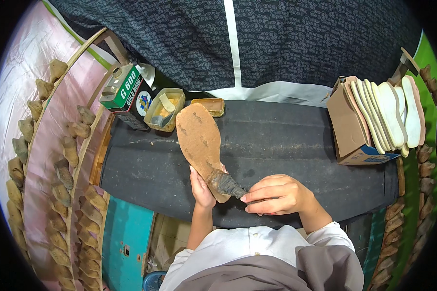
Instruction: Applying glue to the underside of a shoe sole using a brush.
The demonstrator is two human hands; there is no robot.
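My left hand (202,188) grips a tan shoe insole (198,136) near its narrow heel end, thumb along the edge, the rest of the fingers mostly behind it. The insole tilts up above the table, its broad toe end pointing away from me and faint print on its face. In my right hand (279,195), pinched between thumb and fingers, is a dark, crusted brush (228,185). Its frayed, blackened head lies against the insole's heel part. The brush's handle end is hidden in my fingers.
A black-covered table (281,140) lies before me. At its back left stand a green and black can (126,94), a plastic tub (166,109) with a scraper-like tool, and a shallow yellowish tray (211,105). A cardboard box (347,121) holds several pale soles. Shoe lasts (63,172) fill side racks.
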